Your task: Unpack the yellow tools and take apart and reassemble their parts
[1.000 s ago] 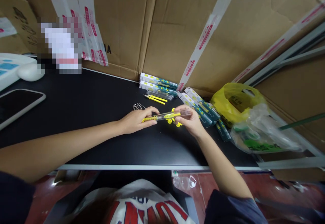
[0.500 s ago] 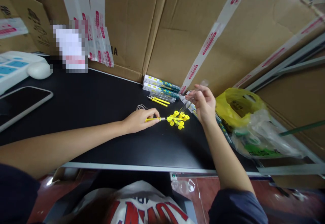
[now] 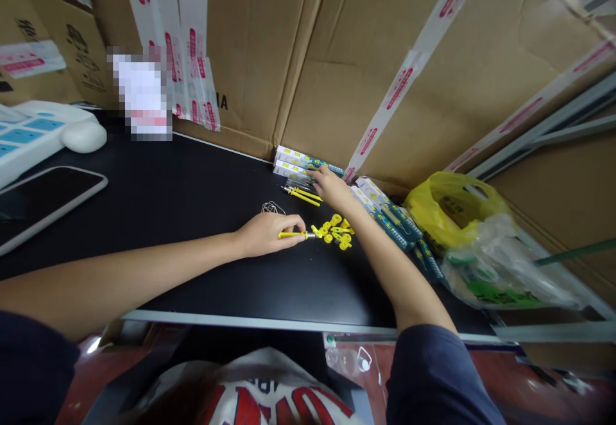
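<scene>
My left hand (image 3: 272, 232) is closed around a slim yellow rod (image 3: 289, 235) with a metal tip, held low over the black table. Just right of the tip lies a loose heap of small yellow plastic parts (image 3: 335, 227). Stretched across to the back, my right hand (image 3: 332, 189) has its fingers apart over clear plastic tubes (image 3: 302, 185), partly covering them. Nothing shows clearly between those fingers. In front of the tubes are more yellow rods (image 3: 305, 197). Bent metal wire pieces (image 3: 272, 207) lie behind my left hand.
Printed narrow boxes (image 3: 293, 160) lie against the cardboard wall, and more printed boxes (image 3: 385, 216) sit to the right. Beyond them are a yellow plastic bag (image 3: 433, 207) and a clear bag (image 3: 510, 271). A phone (image 3: 48, 200) and a white power strip (image 3: 36, 130) are at left.
My right hand has moved left from beside the yellow parts, where it held a clear tube, to the tubes at the back. My left hand still holds the rod in nearly the same place.
</scene>
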`<act>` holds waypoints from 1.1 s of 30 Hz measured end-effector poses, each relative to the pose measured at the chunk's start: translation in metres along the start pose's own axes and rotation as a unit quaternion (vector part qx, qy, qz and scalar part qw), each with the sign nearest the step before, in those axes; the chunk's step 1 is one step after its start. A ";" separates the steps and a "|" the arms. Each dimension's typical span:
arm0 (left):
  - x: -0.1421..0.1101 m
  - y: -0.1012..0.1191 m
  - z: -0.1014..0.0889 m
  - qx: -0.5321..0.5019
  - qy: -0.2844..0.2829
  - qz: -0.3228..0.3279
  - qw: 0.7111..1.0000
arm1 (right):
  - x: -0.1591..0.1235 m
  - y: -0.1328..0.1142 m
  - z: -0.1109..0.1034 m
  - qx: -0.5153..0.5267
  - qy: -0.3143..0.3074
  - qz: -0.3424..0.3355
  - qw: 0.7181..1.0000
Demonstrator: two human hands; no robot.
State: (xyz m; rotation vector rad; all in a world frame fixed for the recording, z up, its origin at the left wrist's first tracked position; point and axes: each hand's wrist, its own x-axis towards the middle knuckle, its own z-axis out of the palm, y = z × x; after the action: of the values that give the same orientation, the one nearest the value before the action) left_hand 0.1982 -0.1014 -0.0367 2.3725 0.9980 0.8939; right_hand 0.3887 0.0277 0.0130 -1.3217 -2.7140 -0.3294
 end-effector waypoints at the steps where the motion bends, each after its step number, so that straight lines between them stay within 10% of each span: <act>1: 0.000 0.000 0.000 0.003 0.001 0.000 1.000 | 0.004 0.000 0.002 -0.010 -0.009 0.002 1.000; 18: 0.001 0.002 -0.003 -0.008 0.010 -0.005 1.000 | -0.014 0.000 -0.011 0.080 0.057 -0.020 0.995; 33: 0.001 0.000 -0.002 -0.089 0.024 -0.011 0.996 | -0.116 -0.040 -0.024 0.439 0.048 -0.093 0.892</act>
State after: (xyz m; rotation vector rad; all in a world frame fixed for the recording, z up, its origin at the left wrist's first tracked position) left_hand 0.1973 -0.1003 -0.0345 2.1972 0.9188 0.9934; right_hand 0.4286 -0.0901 0.0087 -0.7447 -2.3755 0.7265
